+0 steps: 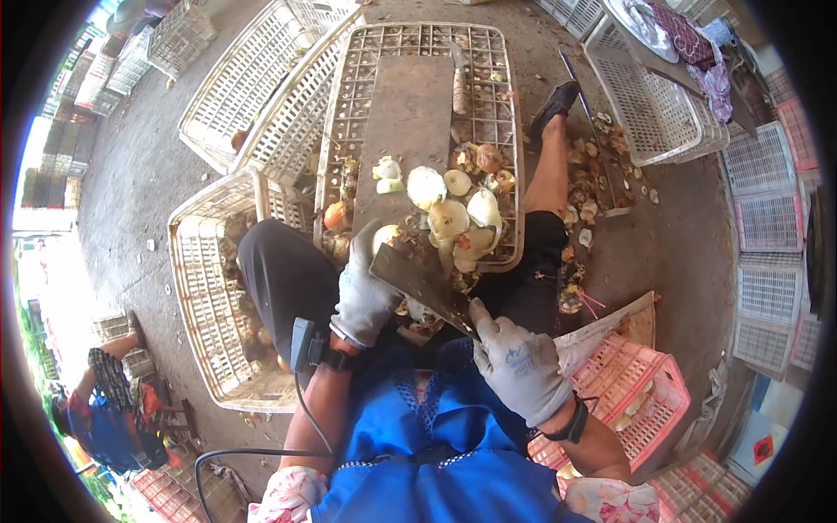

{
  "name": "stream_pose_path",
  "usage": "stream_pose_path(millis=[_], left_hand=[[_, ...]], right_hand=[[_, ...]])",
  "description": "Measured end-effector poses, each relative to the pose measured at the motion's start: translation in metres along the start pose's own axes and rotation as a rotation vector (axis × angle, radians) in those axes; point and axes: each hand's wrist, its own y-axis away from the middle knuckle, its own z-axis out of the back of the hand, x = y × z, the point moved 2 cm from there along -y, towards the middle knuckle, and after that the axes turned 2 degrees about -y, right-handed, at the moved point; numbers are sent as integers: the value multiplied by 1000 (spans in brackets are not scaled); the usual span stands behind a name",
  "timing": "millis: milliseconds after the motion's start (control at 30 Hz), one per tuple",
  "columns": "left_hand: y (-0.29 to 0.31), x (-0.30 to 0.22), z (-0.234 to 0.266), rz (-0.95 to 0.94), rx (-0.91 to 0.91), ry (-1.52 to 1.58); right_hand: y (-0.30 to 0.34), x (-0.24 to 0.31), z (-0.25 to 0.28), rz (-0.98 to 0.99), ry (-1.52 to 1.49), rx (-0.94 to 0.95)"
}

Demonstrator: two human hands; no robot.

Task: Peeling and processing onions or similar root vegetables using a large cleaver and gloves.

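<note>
My right hand [521, 362], in a grey-white glove, is closed round the handle end of a cleaver [420, 283]. Its wide dark blade slants up and left, across to my left hand [360, 296]. That hand, gloved too, is closed on an onion [385, 235], which shows pale beside the fingers; the blade hides part of the grip. Just beyond lie several peeled onions [425, 187] and cut pieces, heaped on a dark board [410, 105]. The board rests on an upturned plastic crate [433, 33]. An unpeeled reddish-brown onion [336, 216] sits at the crate's left side.
A wooden-handled knife [459, 87] lies on the crate top. White crates [196, 288] stand to my left, a pink crate [671, 405] by my right elbow, another white crate [649, 131] far right. Onion skins [584, 209] litter the floor. A person [113, 427] sits at the far left.
</note>
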Motion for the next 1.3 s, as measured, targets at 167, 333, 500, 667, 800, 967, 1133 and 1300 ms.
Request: stream_pose_path(millis=[167,333,500,667,800,967,1133,1300], left_hand=[[0,-3,2,66,-52,-30],[0,18,-6,-152,147,-190],[0,-12,-6,312,49,83],[2,-5,-13,118,-102,-71],[13,-14,1,-140,-74,3],[15,-17,10,328,42,340],[10,-18,9,37,37,-110],[-19,-28,10,-522,25,-496]], right_hand=[[0,3,7,9,60,29],[-29,13,4,14,80,55],[-73,15,-11,84,69,0],[-119,-3,-23,84,-130,-3],[-114,-37,-33,-143,-705,22],[-85,-38,-53,-381,-1176,-22],[-64,-30,-48,-197,-820,-136],[-33,-26,-49,-126,-616,-238]])
